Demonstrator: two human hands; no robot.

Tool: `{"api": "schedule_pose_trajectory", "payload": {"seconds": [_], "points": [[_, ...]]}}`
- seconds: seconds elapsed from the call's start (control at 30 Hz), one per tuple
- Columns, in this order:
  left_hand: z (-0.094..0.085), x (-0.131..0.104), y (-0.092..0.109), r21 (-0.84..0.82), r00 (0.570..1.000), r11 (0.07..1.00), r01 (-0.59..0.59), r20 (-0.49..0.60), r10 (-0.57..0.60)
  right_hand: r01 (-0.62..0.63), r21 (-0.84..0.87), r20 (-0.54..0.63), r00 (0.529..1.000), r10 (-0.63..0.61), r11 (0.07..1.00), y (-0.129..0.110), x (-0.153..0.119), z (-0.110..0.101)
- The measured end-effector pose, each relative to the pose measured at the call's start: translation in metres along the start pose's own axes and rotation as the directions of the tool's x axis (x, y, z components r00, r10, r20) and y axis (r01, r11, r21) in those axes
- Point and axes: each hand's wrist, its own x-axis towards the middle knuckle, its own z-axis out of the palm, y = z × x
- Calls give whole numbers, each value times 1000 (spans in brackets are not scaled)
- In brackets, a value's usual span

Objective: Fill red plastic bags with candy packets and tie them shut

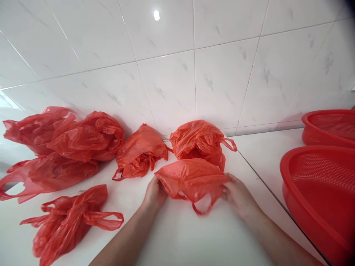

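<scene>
Between my two hands is a red plastic bag (191,177), its loop handle hanging toward me over the white tabletop (177,236). My left hand (155,193) is closed on the bag's left side, its fingertips partly hidden behind the plastic. On the right edge, my right hand (238,194) pinches the same bag between thumb and fingers. Just behind it, against the wall, sits another bunched red bag (198,138) with a handle sticking out to the right. A folded-over red bag (141,151) lies to the left of that one.
Several crumpled red bags (83,136) are heaped at the back left, and a single knotted-looking bag (72,218) lies at the front left. Two red plastic baskets (287,166) stand at the right, past a seam in the tabletop. A tiled wall (166,85) closes off the back.
</scene>
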Motion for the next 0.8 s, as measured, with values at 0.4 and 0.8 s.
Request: {"api": "schedule_pose_trajectory", "payload": {"seconds": [0.4,0.8], "points": [[-10,-3,8,508,867,753,-417,-28,498,23,145,-33,999,-18,989,-18,9,-19],[14,-22,-1,834,887,364,-414,279,369,250,-556,-55,941,-335,793,-41,-4,-14]]}}
